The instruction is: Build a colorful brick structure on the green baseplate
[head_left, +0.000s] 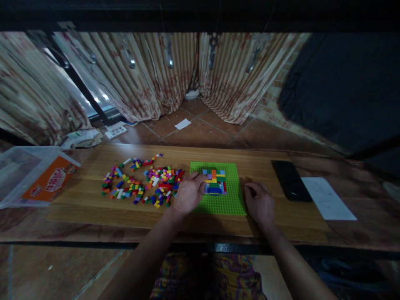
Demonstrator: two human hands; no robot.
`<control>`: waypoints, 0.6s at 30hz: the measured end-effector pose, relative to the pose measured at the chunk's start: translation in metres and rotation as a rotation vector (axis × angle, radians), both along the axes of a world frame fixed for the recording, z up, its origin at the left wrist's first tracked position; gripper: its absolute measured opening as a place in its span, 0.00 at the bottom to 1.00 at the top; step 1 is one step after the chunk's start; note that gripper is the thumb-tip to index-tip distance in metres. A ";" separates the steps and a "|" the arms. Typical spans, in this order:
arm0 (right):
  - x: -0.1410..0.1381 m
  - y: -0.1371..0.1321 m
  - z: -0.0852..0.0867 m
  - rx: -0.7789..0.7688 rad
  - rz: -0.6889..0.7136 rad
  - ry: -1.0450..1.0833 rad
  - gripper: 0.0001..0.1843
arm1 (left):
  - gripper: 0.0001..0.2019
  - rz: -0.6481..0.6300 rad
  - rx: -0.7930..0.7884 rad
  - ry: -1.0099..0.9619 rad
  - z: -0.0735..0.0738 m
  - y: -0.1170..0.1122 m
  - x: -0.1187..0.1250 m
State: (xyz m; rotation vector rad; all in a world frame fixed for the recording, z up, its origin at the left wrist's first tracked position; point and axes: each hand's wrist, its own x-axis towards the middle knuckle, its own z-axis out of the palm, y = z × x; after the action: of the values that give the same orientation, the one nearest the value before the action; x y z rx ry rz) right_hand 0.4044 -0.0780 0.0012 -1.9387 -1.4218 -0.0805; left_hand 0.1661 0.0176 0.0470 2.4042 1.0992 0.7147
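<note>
A small brick stack (215, 183) fills only the middle of the green baseplate (229, 205) while many loose bricks (143, 183) lie beside it; the left hand (188, 193) fingers the stack, the right hand (260, 203) rests curled alongside, both grips unclear.

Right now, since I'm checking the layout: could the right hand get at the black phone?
Probably yes. The right hand rests beside the green baseplate; the phone lies just right of it, with only bare wooden board between.
</note>
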 end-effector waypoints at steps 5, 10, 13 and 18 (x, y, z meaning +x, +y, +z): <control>0.000 -0.001 0.000 -0.021 -0.004 -0.006 0.15 | 0.10 0.016 -0.007 0.017 0.002 0.000 0.000; 0.000 0.000 -0.001 -0.010 -0.011 0.000 0.15 | 0.10 0.034 -0.003 0.010 0.005 -0.001 0.002; 0.000 0.000 -0.001 -0.020 -0.016 0.000 0.15 | 0.10 0.043 -0.006 0.018 0.006 -0.002 0.004; 0.000 0.000 -0.001 -0.012 -0.014 0.002 0.15 | 0.10 0.093 -0.006 0.031 0.007 -0.003 0.006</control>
State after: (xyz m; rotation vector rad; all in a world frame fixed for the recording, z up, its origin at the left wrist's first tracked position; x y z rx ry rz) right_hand 0.4045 -0.0781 -0.0002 -1.9579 -1.4104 -0.0768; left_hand 0.1719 0.0147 0.0542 2.3798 1.2310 0.7046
